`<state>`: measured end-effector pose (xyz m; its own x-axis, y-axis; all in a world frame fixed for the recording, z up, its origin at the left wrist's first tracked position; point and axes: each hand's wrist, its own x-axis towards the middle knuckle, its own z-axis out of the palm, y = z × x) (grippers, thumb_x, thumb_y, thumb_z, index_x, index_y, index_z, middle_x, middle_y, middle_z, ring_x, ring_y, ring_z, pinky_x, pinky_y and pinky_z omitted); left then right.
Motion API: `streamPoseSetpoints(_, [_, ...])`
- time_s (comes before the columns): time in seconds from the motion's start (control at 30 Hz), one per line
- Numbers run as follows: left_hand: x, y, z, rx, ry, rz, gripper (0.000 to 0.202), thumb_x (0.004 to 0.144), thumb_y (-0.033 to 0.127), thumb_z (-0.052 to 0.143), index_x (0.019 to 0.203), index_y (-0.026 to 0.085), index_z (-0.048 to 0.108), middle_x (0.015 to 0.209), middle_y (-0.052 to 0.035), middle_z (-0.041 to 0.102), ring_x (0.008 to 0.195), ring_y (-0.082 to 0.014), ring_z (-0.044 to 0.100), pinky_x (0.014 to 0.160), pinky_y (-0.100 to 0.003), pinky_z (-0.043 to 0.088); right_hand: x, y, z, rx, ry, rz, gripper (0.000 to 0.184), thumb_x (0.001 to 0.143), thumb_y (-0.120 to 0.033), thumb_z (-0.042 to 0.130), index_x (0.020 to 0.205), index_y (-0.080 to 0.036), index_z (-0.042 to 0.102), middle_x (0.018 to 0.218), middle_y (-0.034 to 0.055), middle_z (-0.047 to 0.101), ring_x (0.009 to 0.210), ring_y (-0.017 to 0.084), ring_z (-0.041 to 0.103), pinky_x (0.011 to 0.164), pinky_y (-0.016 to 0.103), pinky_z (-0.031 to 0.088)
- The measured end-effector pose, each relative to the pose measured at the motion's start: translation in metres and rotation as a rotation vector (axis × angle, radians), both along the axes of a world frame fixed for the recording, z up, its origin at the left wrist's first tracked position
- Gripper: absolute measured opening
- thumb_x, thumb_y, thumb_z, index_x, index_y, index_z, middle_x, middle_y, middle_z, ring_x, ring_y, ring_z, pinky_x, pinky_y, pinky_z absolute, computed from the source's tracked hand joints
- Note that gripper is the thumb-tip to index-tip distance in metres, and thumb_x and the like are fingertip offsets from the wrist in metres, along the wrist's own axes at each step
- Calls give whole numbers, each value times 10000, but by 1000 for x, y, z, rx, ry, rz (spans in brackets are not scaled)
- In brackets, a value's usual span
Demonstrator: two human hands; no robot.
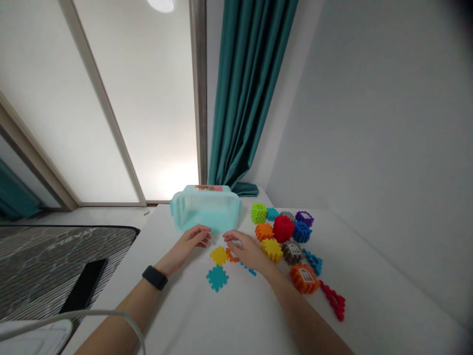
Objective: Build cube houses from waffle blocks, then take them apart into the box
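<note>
My left hand [192,242], with a black watch [154,277] on its wrist, hovers in front of the pale turquoise bin [207,228]. Its fingers are loosely bent and nothing shows in them. Opposite it, my right hand [246,248] is also loosely curved with no object visible in its fingers. Partly covered by that hand is a flat orange notched puzzle tile [231,255]. Beside it lies a yellow tile [219,256], and nearer to me a teal tile [217,278]. A blue piece [252,271] shows from under my right forearm.
Right of my hands stand several notched cubes, including a red cube [283,229], a yellow cube [271,250] and an orange cube [303,278]. A red strip [333,300] lies closer to me. At lower left are a white cable [111,312] and a dark phone-like slab [85,283].
</note>
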<state>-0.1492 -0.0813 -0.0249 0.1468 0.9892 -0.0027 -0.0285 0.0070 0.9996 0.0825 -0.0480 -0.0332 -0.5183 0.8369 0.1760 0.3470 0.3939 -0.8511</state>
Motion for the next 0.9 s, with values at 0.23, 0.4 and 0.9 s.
streamPoseSetpoints(0.23, [-3,-5,-8,123,206,0,353,901,477,587,1062,167,633,914,-58,667,864,-192,622,827,-349,501,3,-7,-19,113,-86,47,322,849,-114,537,1117,-232,670,1135,74,682,1082,232,624,961,397,506])
streamPoseSetpoints(0.4, [3,-11,-17,368,571,-2,199,902,339,570,1014,197,654,1018,-83,666,989,-230,604,904,-394,479,1,-17,-21,150,-113,81,448,771,-89,632,1187,-254,641,1181,84,652,1153,277,574,1008,448,467])
streamPoseSetpoints(0.9, [13,-19,-29,533,1036,-68,409,879,306,610,1287,274,601,1222,-103,565,1147,-293,512,970,-474,438,12,-7,-7,-300,332,-120,350,939,-460,516,1239,-286,562,1122,45,698,1125,208,628,1049,413,455])
